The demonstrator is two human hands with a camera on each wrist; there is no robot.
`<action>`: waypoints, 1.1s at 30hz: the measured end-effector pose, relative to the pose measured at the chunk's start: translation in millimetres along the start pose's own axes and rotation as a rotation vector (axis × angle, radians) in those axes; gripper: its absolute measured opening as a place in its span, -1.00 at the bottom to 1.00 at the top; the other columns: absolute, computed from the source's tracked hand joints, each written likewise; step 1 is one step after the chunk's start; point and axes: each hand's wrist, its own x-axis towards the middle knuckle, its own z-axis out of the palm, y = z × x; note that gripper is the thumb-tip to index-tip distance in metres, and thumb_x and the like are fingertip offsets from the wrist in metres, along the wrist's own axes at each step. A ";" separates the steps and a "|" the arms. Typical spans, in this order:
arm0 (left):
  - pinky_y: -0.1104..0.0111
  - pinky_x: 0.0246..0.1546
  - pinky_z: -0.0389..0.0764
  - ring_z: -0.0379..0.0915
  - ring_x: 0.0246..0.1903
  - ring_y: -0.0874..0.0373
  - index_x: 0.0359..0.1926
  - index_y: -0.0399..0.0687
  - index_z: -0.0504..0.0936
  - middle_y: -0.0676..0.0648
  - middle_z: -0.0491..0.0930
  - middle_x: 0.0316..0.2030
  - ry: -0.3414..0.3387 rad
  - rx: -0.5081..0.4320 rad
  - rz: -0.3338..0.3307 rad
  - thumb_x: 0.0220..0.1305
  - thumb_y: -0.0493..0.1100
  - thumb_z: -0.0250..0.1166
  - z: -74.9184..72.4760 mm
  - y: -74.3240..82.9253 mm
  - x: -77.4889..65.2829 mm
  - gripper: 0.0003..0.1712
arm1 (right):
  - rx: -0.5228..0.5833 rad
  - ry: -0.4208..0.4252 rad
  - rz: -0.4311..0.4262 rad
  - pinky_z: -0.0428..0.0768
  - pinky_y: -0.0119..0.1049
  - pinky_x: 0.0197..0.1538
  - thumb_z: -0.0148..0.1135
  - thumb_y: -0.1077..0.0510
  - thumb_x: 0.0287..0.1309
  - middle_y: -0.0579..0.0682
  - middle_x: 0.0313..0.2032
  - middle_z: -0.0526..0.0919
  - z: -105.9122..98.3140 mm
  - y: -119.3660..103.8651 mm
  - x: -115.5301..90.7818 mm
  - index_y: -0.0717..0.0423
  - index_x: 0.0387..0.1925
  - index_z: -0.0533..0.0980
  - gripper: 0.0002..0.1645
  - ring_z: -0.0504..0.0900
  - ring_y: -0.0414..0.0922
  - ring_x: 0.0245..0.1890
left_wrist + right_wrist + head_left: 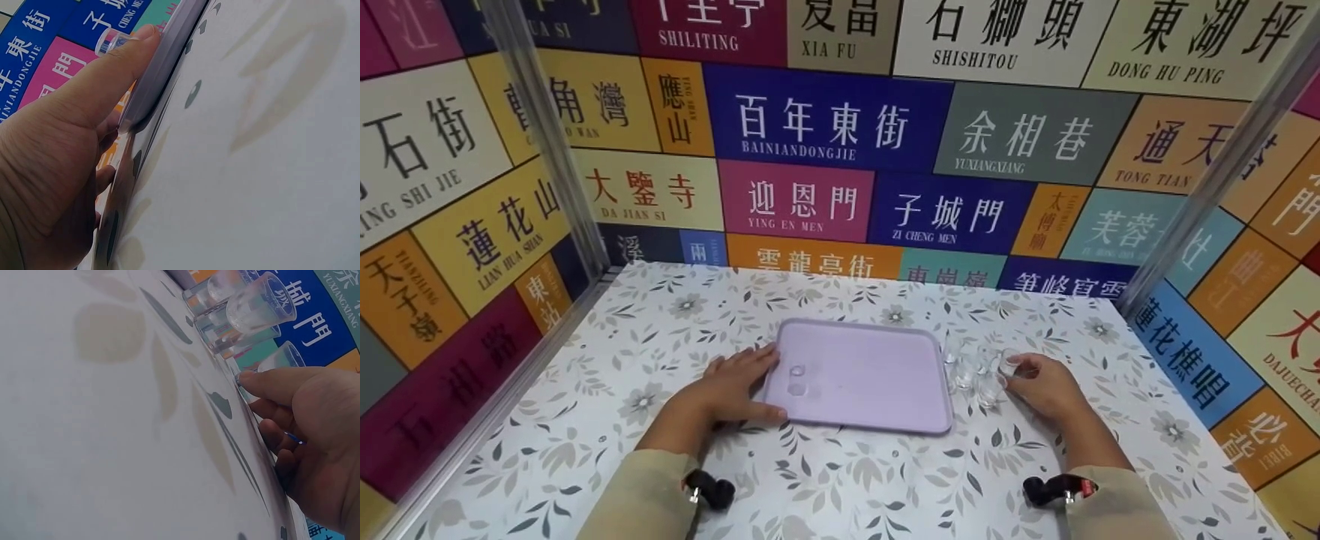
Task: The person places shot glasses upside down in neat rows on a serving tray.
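A light purple tray [859,375] lies flat on the table. My left hand [735,386] rests at its left edge, fingers fairly straight and thumb touching the rim. One small clear glass [797,381] stands on the tray near that hand; the left wrist view shows this glass [109,43] behind the thumb. To the right of the tray, several small clear shot glasses [964,375] stand close together. With thumb and fingers, my right hand [1046,386] pinches the rightmost shot glass [1008,361]. In the right wrist view, the hand partly hides that glass [286,355].
The table [855,480] has a white cover printed with leaves and flowers. Behind it stands a wall [825,127] of coloured panels with writing, and similar panels flank both sides. Clear upright corner strips [1200,172] run beside the table's far corners.
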 end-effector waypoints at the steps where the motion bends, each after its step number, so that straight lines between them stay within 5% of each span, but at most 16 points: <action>1: -0.17 0.54 -0.37 -0.34 0.59 0.04 0.54 0.48 -0.06 0.36 -0.21 0.56 -0.001 -0.002 -0.002 -0.28 0.69 0.31 -0.3 0.3 0.0 0.36 | 0.001 0.008 0.007 0.49 -0.17 0.04 0.37 -0.18 0.13 0.06 -0.08 0.66 -0.4 0.0 -0.2 -0.01 0.15 0.55 -0.39 0.58 -0.01 -0.06; 9: -0.16 0.54 -0.30 -0.27 0.59 0.02 0.55 0.44 -0.04 0.33 -0.19 0.57 0.010 0.041 0.017 -0.28 0.72 0.27 -2.1 1.3 1.3 0.37 | 0.132 0.049 0.084 0.49 -0.21 0.09 0.35 -0.29 0.12 0.08 0.01 0.62 -7.3 -3.2 -2.5 0.03 0.24 0.49 -0.24 0.54 -0.01 0.02; 16: -0.17 0.54 -0.31 -0.28 0.59 0.01 0.55 0.43 -0.03 0.34 -0.18 0.56 0.012 0.026 0.019 -0.28 0.70 0.30 -0.7 1.3 1.3 0.37 | 0.262 0.100 0.173 0.63 -0.30 -0.13 0.31 -0.36 0.11 0.03 0.06 0.54 -16.1 -24.7 -6.2 -0.09 0.21 0.47 -0.27 0.58 -0.03 -0.05; 24: -0.15 0.54 -0.35 -0.32 0.59 0.01 0.54 0.49 -0.05 0.34 -0.19 0.56 0.019 0.009 -0.005 -0.30 0.70 0.31 -0.6 1.4 1.9 0.37 | 0.242 0.131 0.072 0.49 -0.30 0.04 0.31 -0.39 0.08 0.01 0.05 0.54 -19.5 -69.3 -7.4 -0.07 0.18 0.50 -0.26 0.48 -0.08 0.04; 33: -0.15 0.54 -0.36 -0.33 0.59 0.02 0.54 0.49 -0.06 0.36 -0.21 0.56 0.014 0.019 -0.001 -0.32 0.72 0.29 2.7 -1.5 2.2 0.38 | 0.339 0.144 -0.045 0.62 -0.46 -0.12 0.41 -0.32 0.03 -0.01 -0.05 0.63 2.0 -111.0 -8.7 -0.07 0.12 0.56 -0.31 0.56 -0.12 -0.05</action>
